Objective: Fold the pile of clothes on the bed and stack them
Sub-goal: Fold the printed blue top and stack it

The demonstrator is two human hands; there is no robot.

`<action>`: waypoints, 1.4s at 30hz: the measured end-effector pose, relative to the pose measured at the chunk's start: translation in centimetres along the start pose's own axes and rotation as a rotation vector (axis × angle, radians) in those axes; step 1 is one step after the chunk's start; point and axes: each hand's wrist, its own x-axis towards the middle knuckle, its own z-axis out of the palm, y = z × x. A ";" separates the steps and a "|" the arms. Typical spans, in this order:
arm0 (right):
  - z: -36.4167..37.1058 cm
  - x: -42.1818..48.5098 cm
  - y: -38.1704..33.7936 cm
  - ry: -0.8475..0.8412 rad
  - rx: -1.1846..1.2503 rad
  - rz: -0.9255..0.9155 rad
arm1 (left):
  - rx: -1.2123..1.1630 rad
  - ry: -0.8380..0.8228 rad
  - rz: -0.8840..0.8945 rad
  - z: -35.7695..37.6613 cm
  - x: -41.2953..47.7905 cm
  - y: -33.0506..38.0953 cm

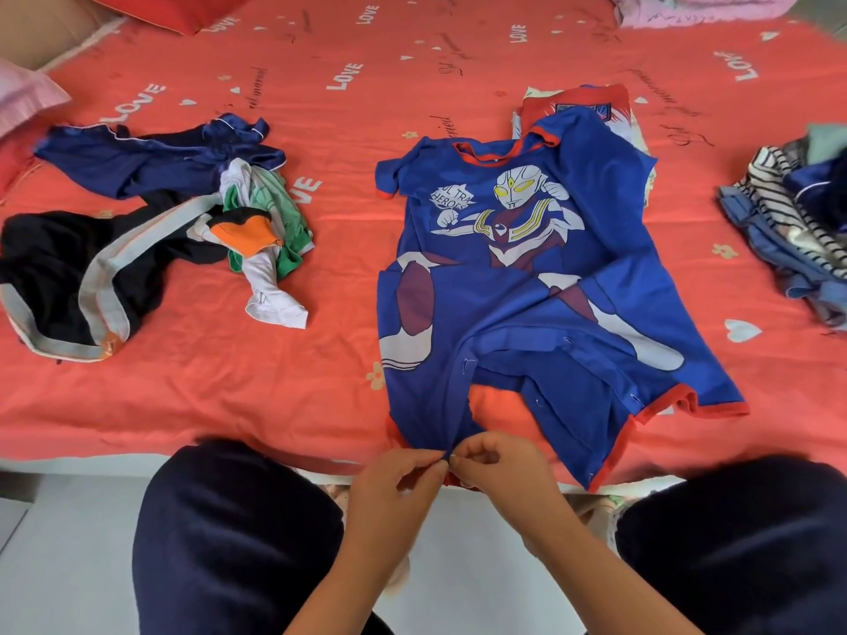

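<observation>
A blue romper [513, 277] with red trim and a printed hero figure lies spread face up on the red bed sheet [321, 130], its snap crotch open. My left hand [398, 488] and my right hand [499, 465] meet at the bed's near edge, both pinching the romper's lower hem at one spot. A loose pile of unfolded clothes [151, 222] lies to the left: dark blue, black with grey stripes, green, white and orange pieces. A folded red and white garment [577, 103] lies partly under the romper's collar.
A heap of striped and denim clothes [793, 222] sits at the right edge. Pink bedding [696, 6] is at the far right corner, a pink pillow [27, 93] at the far left. My dark-trousered knees [238, 533] are below the bed's edge.
</observation>
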 end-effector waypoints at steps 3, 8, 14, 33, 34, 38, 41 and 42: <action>0.1 0.1 0.0 -0.003 -0.101 -0.016 | -0.096 -0.070 -0.110 -0.6 0.5 0.8; 0.3 0.3 0.0 0.036 -0.279 -0.093 | 0.032 -0.124 -0.084 -0.9 0.9 1.0; 0.6 0.3 0.2 0.127 -0.419 -0.170 | -0.097 0.009 -0.138 -1.1 1.3 1.1; 0.4 -0.4 -0.6 0.021 0.154 0.030 | 0.181 -0.002 -0.006 -0.4 0.4 0.8; 0.4 -0.5 -0.7 0.012 0.173 0.032 | 0.178 -0.013 -0.016 -0.5 0.4 0.9; 0.4 -0.4 -0.9 -0.002 0.161 0.044 | 0.064 -0.018 -0.081 -0.6 0.4 1.1; 0.4 -0.4 -0.8 -0.017 0.166 0.048 | -0.028 -0.018 -0.114 -0.7 0.3 1.1; 0.3 -0.4 -0.8 -0.019 0.174 0.051 | -0.045 -0.037 -0.117 -0.7 0.3 1.1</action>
